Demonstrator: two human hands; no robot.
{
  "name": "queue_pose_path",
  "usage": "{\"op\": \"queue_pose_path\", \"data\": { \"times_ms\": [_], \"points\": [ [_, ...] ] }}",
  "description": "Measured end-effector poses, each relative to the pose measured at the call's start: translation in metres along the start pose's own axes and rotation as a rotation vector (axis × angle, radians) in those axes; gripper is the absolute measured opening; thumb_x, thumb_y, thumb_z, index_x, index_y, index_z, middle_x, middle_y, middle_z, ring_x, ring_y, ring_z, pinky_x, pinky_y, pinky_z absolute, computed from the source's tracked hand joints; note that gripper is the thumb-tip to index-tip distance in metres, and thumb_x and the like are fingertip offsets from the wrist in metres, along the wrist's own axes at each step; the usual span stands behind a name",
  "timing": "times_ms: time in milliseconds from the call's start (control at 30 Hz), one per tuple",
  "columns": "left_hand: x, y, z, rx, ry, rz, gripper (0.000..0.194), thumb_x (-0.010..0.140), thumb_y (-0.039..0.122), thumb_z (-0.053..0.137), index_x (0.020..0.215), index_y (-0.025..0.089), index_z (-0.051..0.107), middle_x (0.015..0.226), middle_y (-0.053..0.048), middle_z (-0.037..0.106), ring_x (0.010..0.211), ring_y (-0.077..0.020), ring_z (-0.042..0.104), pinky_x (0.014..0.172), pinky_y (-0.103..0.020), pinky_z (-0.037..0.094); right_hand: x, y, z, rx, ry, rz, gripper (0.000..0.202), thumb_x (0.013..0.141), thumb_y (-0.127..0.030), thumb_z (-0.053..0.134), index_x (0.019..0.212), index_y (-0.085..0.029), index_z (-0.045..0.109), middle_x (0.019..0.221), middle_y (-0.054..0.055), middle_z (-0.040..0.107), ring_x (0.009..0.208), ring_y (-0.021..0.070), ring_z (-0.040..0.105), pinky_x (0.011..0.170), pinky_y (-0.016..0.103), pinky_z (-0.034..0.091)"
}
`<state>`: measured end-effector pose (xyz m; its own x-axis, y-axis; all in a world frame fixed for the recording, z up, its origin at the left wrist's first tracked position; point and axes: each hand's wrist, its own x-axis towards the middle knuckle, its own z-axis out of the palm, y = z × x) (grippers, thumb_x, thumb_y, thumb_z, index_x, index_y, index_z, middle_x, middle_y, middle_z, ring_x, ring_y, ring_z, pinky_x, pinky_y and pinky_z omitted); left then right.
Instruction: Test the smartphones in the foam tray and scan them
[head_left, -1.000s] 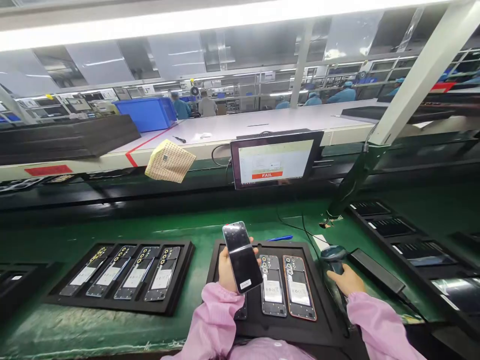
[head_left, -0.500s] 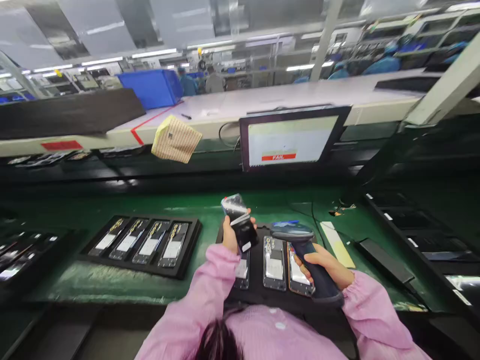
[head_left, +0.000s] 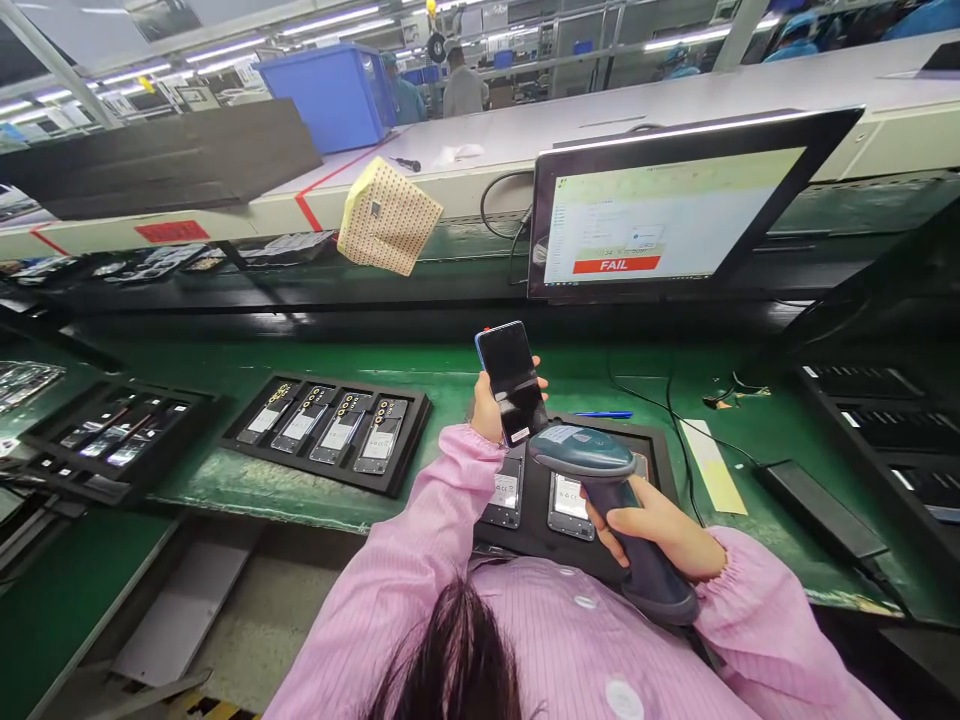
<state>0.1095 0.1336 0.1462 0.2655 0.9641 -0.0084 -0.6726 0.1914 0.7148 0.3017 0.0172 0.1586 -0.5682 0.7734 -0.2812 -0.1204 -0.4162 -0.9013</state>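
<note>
Your pink sleeves (head_left: 431, 495) look like thin, soft cloth with tiny lines and gathered cuffs. The phone (head_left: 510, 372) you hold has a smooth, shiny front, like dark glass. Your scanner (head_left: 585, 450) looks like hard plastic, a bit shiny on its blue-green top and duller on its dark handle. The black tray (head_left: 411, 435) to your left looks dull, like foam. Under it, your green table top (head_left: 442, 385) is smooth and shiny, with a rough, worn front edge. The blue box (head_left: 322, 105) looks like smooth plastic. The dotted yellow sheet (head_left: 394, 225) looks like creased paper.
</note>
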Motion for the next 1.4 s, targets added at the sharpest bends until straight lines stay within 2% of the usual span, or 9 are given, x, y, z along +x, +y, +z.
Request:
{"op": "queue_pose_path", "data": {
  "times_ms": [133,333,500,900,1100,1400],
  "points": [
    [0.0,0.001,0.0,-0.028,-0.035,-0.003,0.075,0.077,0.067,0.026,0.111,0.007,0.058,0.079,-0.012,0.068,0.067,-0.0229,0.062,0.068,-0.035,0.044,-0.003,0.0,0.001,0.002,0.036,-0.014,0.035,0.069,-0.04,0.065,0.089,-0.017,0.047,0.073,-0.001,0.052,0.047,0.0081,0.049,0.042,0.022,0.039],
    [0.0,-0.001,-0.005,-0.053,-0.053,-0.008,0.075,0.075,0.067,0.035,0.113,0.006,0.057,0.082,-0.013,0.068,0.07,-0.0235,0.063,0.067,-0.034,0.045,0.002,0.008,-0.002,-0.018,0.009,-0.02,0.042,0.064,-0.043,0.067,0.087,-0.017,0.044,0.071,-0.001,0.052,0.042,0.0075,0.048,0.038,0.021,0.038],
    [0.0,-0.003,-0.008,-0.057,-0.083,-0.002,0.074,0.076,0.066,0.035,0.114,0.007,0.057,0.082,-0.013,0.068,0.071,-0.0238,0.064,0.064,-0.033,0.046,0.003,0.009,0.0,-0.019,0.027,-0.024,0.04,0.064,-0.039,0.063,0.092,-0.017,0.044,0.072,-0.002,0.052,0.042,0.0071,0.049,0.038,0.02,0.037],
    [0.0,-0.004,-0.003,-0.047,-0.086,-0.023,0.074,0.076,0.065,0.036,0.115,0.006,0.056,0.082,-0.013,0.068,0.07,-0.024,0.064,0.066,-0.034,0.045,-0.001,0.008,0.003,-0.037,0.086,0.01,0.033,0.061,-0.034,0.061,0.085,-0.017,0.044,0.07,-0.002,0.052,0.042,0.0076,0.049,0.039,0.021,0.037],
    [0.0,-0.006,-0.004,-0.044,-0.098,-0.034,0.076,0.074,0.068,0.037,0.115,0.007,0.056,0.082,-0.013,0.068,0.07,-0.0239,0.063,0.064,-0.034,0.045,-0.001,0.01,0.003,-0.029,0.076,-0.016,0.035,0.061,-0.037,0.061,0.085,-0.017,0.045,0.069,-0.002,0.052,0.041,0.0071,0.047,0.037,0.021,0.036],
    [-0.003,-0.003,0.002,-0.046,-0.088,-0.028,0.072,0.077,0.064,0.036,0.114,0.006,0.057,0.081,-0.013,0.068,0.068,-0.0234,0.063,0.062,-0.033,0.046,-0.003,0.009,0.005,-0.045,0.094,0.016,0.033,0.061,-0.034,0.06,0.085,-0.018,0.044,0.069,-0.003,0.052,0.042,0.0074,0.048,0.039,0.021,0.038]
  ]
}}
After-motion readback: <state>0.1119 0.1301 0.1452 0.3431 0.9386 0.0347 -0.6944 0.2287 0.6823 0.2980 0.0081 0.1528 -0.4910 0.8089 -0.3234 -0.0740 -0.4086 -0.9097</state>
